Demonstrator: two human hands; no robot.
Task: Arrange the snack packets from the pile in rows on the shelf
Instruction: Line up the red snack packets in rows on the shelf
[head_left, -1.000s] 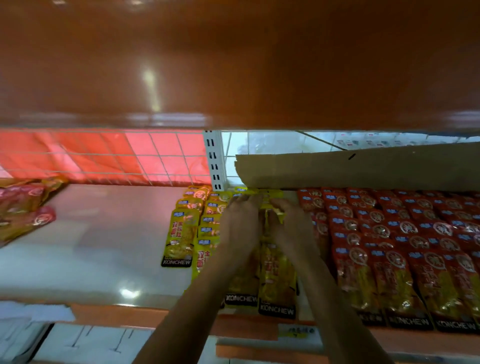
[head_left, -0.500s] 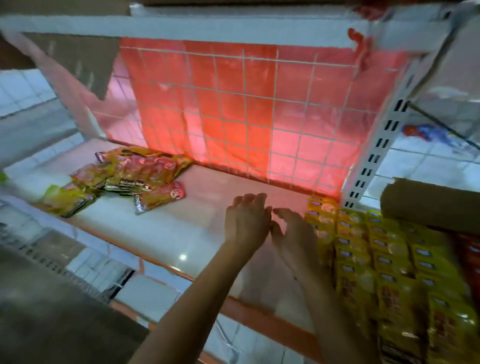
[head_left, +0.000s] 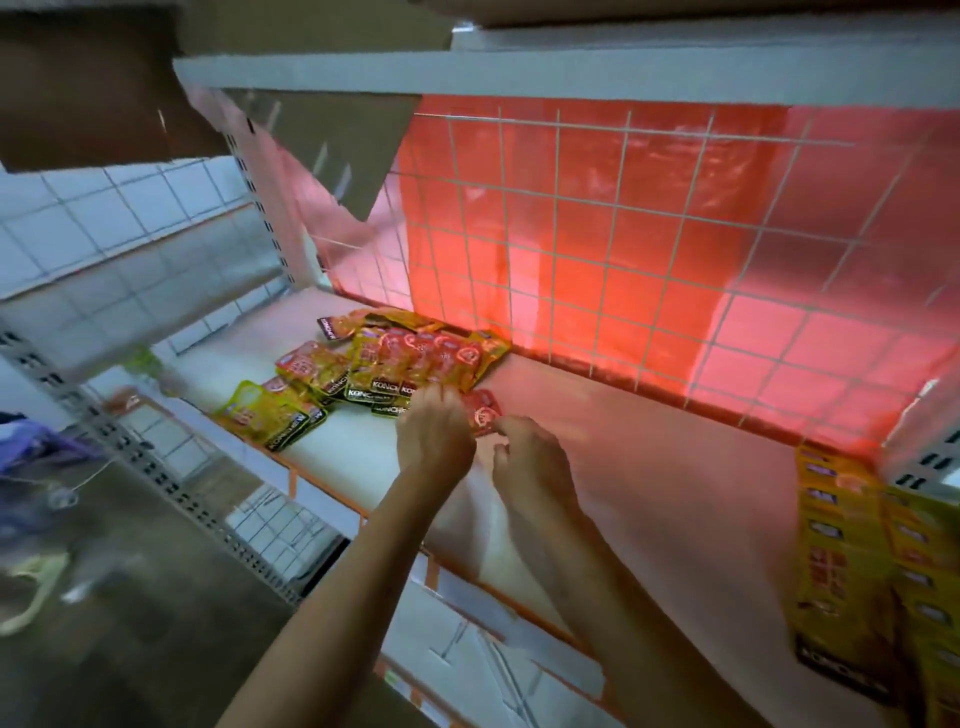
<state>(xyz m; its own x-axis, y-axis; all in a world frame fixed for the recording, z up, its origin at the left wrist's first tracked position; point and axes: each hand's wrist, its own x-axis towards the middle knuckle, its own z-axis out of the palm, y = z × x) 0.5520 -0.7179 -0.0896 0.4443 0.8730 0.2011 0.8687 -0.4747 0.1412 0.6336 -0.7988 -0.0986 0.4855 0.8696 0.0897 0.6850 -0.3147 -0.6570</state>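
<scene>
Where the white shelf (head_left: 675, 467) runs toward its far left end, the pile (head_left: 395, 364) of snack packets lies in a loose heap against the back. Its red and yellow-green wrappers overlap at odd angles, and several show black bands of lettering along their near edges. Both bare forearms are stretched out over the shelf toward it. The left hand (head_left: 435, 441) hangs at the pile's near right edge with its back to the camera and its fingers bent downward. Its fingertips are hidden behind the knuckles and smeared by blur, so I cannot tell whether it grips anything. Just beside it, a single red packet (head_left: 483, 413) lies flat on the shelf at the pile's right fringe, showing between the two hands. The right hand (head_left: 530, 462) sits just to the right of that packet and nearer the camera, its fingers loosely curled. One fingertip is at the packet's near right corner (touching it or just short of it, the blur hides which), and whether the hand pinches the wrapper cannot be told either. Well apart from all this, at the right end of the shelf, yellow packets (head_left: 841, 561) lie in neat overlapping rows running front to back. Behind the shelf stands a white wire grid (head_left: 592, 208) with a red sheet (head_left: 649, 291) glowing behind it, and a pale upper shelf (head_left: 519, 78) spans the top.
</scene>
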